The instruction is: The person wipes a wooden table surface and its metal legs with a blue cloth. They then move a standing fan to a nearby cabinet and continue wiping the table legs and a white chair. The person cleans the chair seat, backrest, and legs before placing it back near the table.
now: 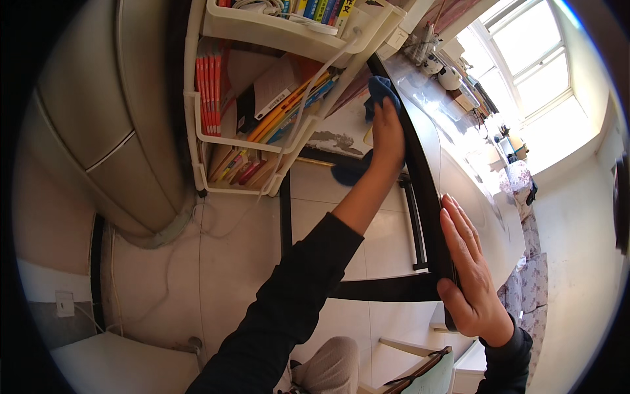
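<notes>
My left hand (389, 135) presses a blue cloth (381, 93) against the dark edge (411, 133) of a table near the shelf unit; its fingers lie on the cloth. The table's top carries a clear, shiny cover that reflects the window light. My right hand (465, 268) lies on the near end of that table, fingers stretched out along the top and thumb by the dark edge, with nothing held in it.
A white plastic shelf cart (197, 118) with books stands left of the table. A white cable (300, 103) hangs down it to the tiled floor. Beyond are a game controller (432, 64) and a window (534, 44). A chair (418, 369) stands near my knee.
</notes>
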Demonstrator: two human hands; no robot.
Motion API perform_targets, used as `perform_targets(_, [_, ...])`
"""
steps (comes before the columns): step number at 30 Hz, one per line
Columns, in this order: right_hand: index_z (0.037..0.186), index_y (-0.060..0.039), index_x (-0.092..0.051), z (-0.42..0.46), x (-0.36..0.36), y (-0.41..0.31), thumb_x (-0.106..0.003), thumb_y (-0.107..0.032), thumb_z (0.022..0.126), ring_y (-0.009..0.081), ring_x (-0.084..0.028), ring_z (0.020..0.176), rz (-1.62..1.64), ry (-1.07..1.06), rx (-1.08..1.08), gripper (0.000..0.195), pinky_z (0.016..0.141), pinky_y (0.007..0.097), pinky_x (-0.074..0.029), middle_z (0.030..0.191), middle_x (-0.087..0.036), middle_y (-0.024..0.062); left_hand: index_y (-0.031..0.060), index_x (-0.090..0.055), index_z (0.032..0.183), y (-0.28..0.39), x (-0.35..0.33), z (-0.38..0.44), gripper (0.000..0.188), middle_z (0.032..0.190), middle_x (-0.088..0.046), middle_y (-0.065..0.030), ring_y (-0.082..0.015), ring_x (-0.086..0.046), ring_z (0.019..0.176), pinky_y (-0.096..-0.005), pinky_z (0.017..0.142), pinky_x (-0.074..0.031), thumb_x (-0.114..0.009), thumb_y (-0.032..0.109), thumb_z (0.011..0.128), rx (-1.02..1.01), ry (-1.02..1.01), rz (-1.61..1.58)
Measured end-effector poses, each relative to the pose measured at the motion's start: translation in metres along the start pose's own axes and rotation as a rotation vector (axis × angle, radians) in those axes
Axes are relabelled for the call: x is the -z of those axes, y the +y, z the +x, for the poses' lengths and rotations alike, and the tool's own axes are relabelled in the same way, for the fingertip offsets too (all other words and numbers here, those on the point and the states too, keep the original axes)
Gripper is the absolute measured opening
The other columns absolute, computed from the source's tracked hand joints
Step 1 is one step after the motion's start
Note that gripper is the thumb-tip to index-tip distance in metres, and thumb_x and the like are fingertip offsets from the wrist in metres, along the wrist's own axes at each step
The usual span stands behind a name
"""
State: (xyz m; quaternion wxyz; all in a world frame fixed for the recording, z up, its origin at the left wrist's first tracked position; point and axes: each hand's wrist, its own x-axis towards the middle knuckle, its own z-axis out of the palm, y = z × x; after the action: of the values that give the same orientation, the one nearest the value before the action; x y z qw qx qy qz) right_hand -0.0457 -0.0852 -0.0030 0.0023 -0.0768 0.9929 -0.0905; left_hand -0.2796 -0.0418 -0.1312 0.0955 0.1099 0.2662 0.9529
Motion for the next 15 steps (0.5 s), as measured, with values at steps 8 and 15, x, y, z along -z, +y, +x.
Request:
perform_targets(8, [0.131, 0.0078, -0.045, -0.004, -0.003, -0.001, -0.044, -0.008, 0.075, 0.0447, -0.034, 0.132, -0.044, 0.116, 0.062, 0.058, 0.109, 0.0463, -0.028, 0.141, -0.037, 0.0284, -0.0089, -0.03, 0.139, 0.024, -0.008, -0.09, 0.068, 0.138, -0.042, -0.0239, -0.0293, -0.041, 0.128, -0.0317, 0.106, -0.029, -0.03, 0.047, 0.101, 0.081, -0.023, -0.048])
perform_targets(15, [0.116, 0.0037, -0.06, -0.047, -0.026, -0.024, -0.061, -0.019, 0.082, 0.046, -0.047, 0.122, -0.341, 0.312, 0.087, 0.041, 0.099, 0.049, -0.04, 0.129, -0.05, 0.0287, -0.0026, -0.04, 0.132, 0.041, 0.009, -0.205, 0.039, 0.123, -0.053, -0.0156, -0.0238, -0.052, 0.112, -0.0283, 0.094, -0.04, -0.039, 0.023, 0.102, 0.162, -0.296, 0.068])
